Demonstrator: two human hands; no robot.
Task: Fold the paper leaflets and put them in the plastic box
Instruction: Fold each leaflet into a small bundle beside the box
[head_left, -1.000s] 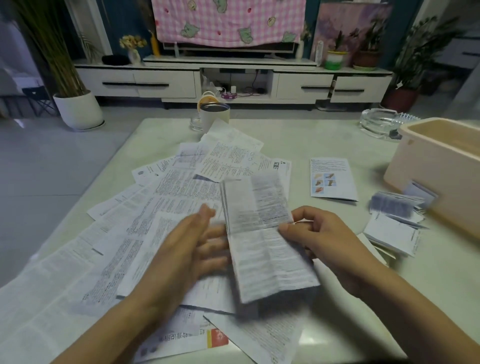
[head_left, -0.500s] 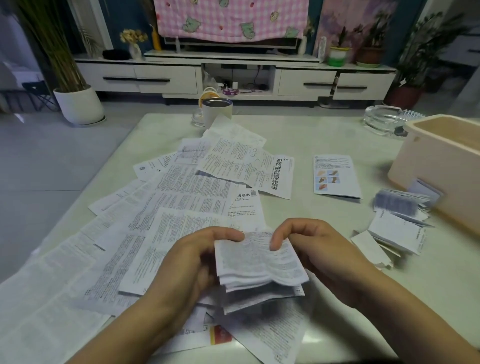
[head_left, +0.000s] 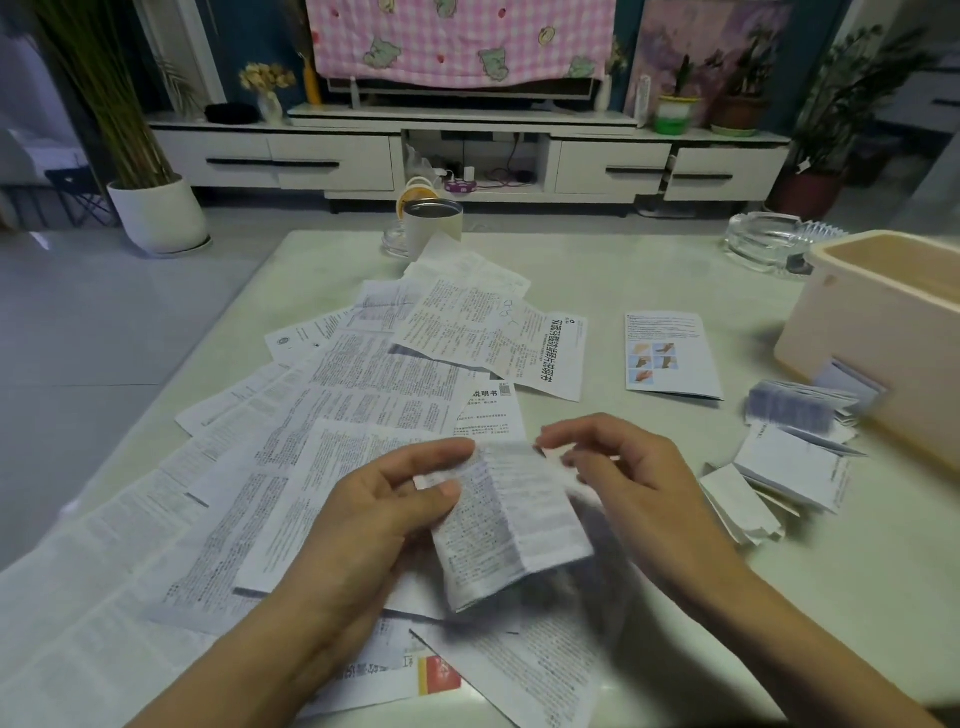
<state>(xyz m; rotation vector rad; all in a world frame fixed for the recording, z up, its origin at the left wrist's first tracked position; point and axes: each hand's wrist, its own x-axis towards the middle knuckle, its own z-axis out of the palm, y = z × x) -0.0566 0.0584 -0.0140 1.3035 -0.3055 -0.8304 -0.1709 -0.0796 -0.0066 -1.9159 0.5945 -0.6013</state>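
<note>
Presently, head view: mid-task. The left hand (head_left: 374, 519) pinches a partly folded leaflet (head_left: 514, 530) by its left edge, thumb over fingers, just above the worktop (head_left: 675, 634) at 6 o'clock. The right hand (head_left: 639, 483) hovers at the leaflet's upper right corner, fingers curled; blur hides whether they grip it.

Done: a small pile (head_left: 795, 452) of folded leaflets lies at 3 o'clock, just beside the box (head_left: 872, 353) at 2 o'clock, not inside it. The box's wall hides its contents.

Left: many flat sheets (head_left: 337, 415) fan out from 8 to 12 o'clock, a colour-printed sheet (head_left: 670, 358) lies apart at 1 o'clock, and more lie under the hands. Folding is judged well under halfway, and boxing not visibly begun.
</note>
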